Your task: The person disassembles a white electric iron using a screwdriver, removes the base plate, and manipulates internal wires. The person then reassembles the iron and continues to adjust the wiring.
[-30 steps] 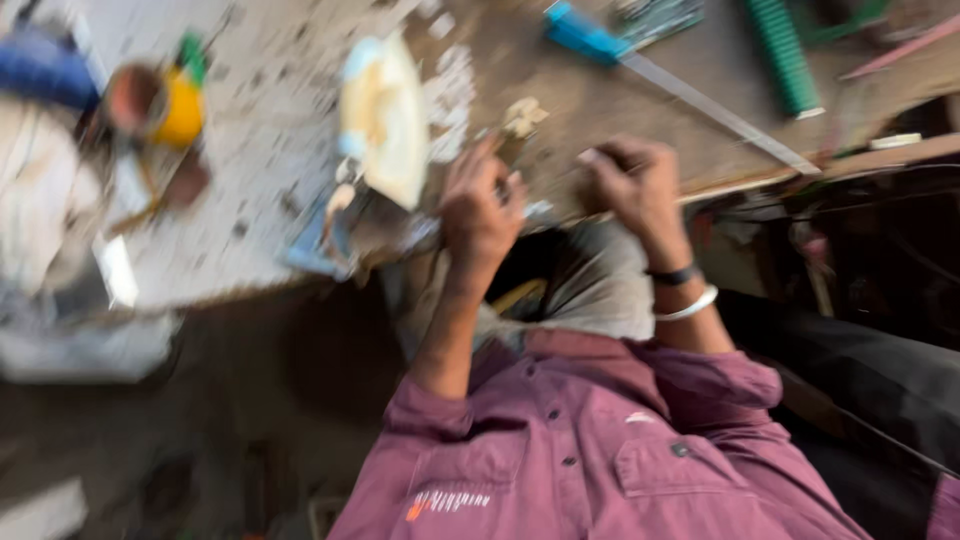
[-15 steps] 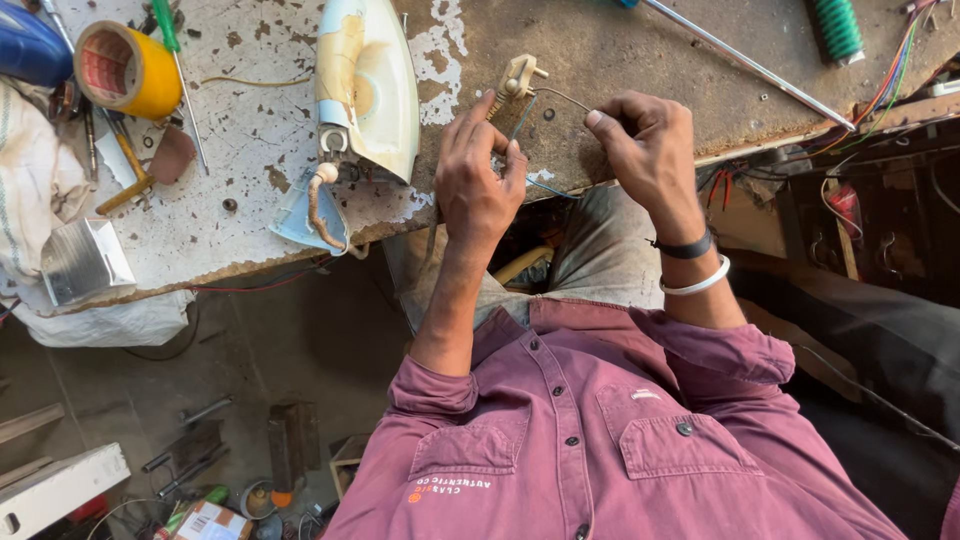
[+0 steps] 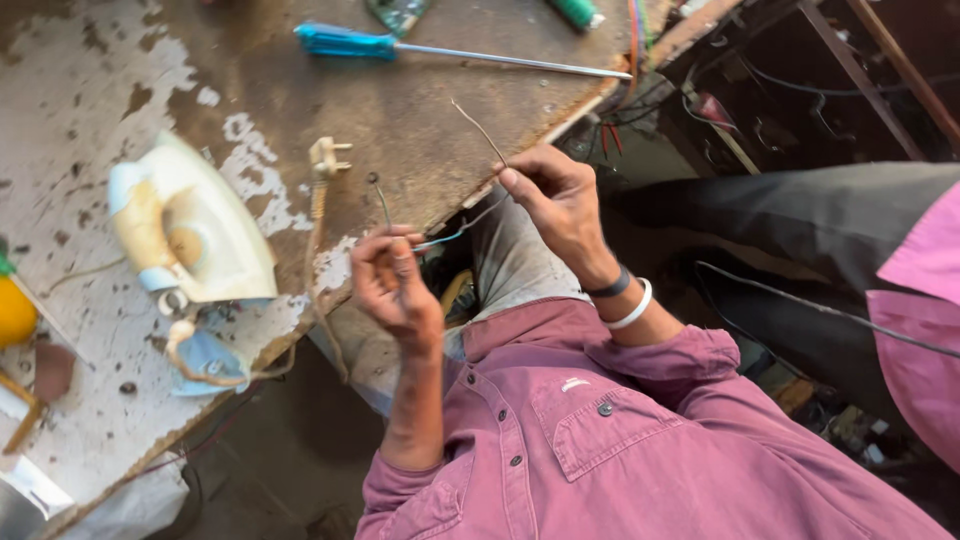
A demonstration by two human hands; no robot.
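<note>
We are working just off the near edge of the worn workbench (image 3: pixel 420 110), and every place below is taken from that bench. Our left hand (image 3: pixel 398 285) is closed around a thin wire (image 3: pixel 380 200) whose looped tip stands up over the bench edge; our right hand (image 3: pixel 558 200) pinches a second strand (image 3: pixel 478 128) that rises over the bench top, with a bluish lead running between the 2 hands. Both sets of fingers are clenched on wire, none spread.

Half a second ago both hands sat close together at the bench edge, beside the plug (image 3: pixel 326 158). Now they are drawn apart and lifted clear of it, so we judge the 2 conductors have been separated for stripping or twisting. The plug lies on the bench top, its cord trailing to the pale electric iron (image 3: pixel 200 235) lying farther left. A blue-handled screwdriver (image 3: pixel 345 42) lies at the bench's far side.
</note>
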